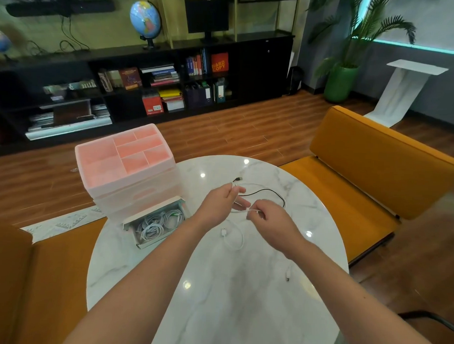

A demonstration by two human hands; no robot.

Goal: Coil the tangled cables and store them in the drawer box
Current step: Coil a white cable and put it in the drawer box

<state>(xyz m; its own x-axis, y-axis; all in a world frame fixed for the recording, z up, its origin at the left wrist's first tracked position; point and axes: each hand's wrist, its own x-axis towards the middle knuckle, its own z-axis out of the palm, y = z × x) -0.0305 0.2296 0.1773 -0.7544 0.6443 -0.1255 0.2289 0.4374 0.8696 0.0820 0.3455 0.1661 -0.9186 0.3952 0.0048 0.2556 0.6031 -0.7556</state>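
1. A round marble tabletop [216, 287] was seen from above, with both bare forearms stretched out over it.
2. The left hand [221, 201] was held above the middle of the tabletop, its fingers closed on a white cable [235, 240] near the cable's upper end.
3. The right hand [269, 221] was placed just beside the left one, its fingertips pinched together on the same white cable.
4. A short stretch of the white cable was drawn between the two hands, while the rest hung down in a loop onto the tabletop, ending in a small white plug.
5. A black cable [269, 192] was laid in a curve on the tabletop just beyond the hands, its plug pointing away from the person; whether it was touched by the left hand cannot be told.
6. A further white plug [288, 274] was seen lying on the tabletop near the right forearm; which cable it belonged to cannot be told.
7. A pale drawer box [129, 173] with a pink divided tray on top was stood at the far left edge of the tabletop.
8. Its bottom drawer [157, 224] was pulled out toward the person, and several coiled white cables [156, 224] were stored inside it.
9. Orange seats [370, 161] were placed around the tabletop.
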